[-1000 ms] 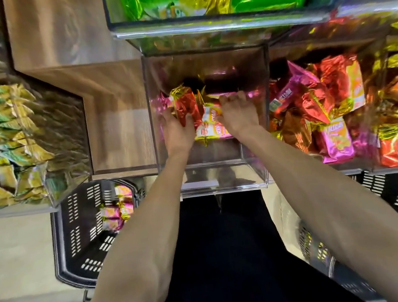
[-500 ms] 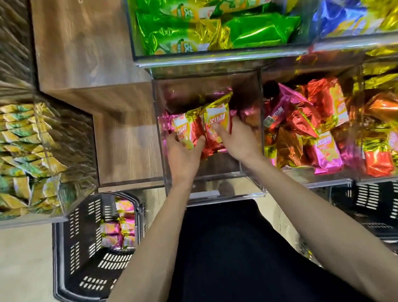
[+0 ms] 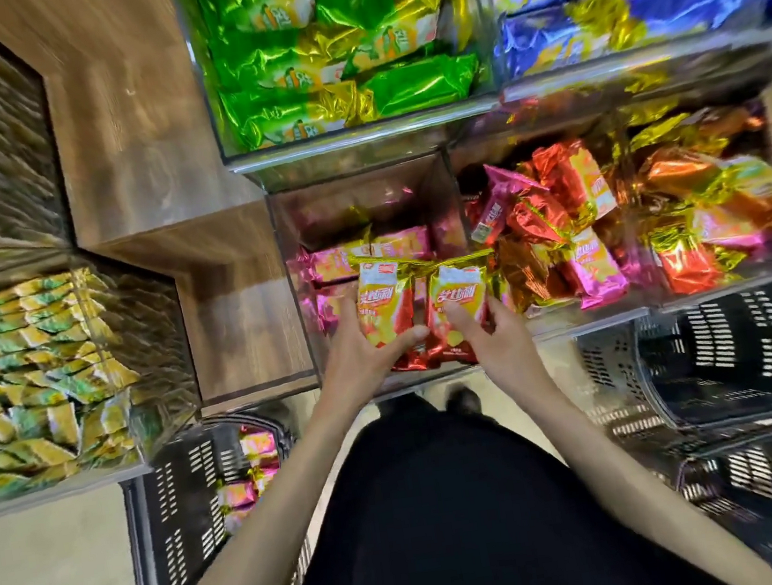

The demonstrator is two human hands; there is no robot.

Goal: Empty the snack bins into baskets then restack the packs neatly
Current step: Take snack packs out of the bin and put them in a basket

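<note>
A glossy red-and-gold left pack point(image 3: 384, 309) and its twin, the right pack point(image 3: 457, 305), are standing side by side at the front of the clear bin point(image 3: 361, 197), above pink packs point(image 3: 350, 260) lying flat inside. The left hand point(image 3: 364, 364) is gripping the left pack, thumb curled across its front. The right hand point(image 3: 498, 341) is pinching the right pack with bent fingers. The neighbouring bin point(image 3: 716, 278) is holding jumbled red, pink and orange packs. A black basket point(image 3: 173, 516) at lower left is carrying a few pink snacks point(image 3: 250, 472).
</note>
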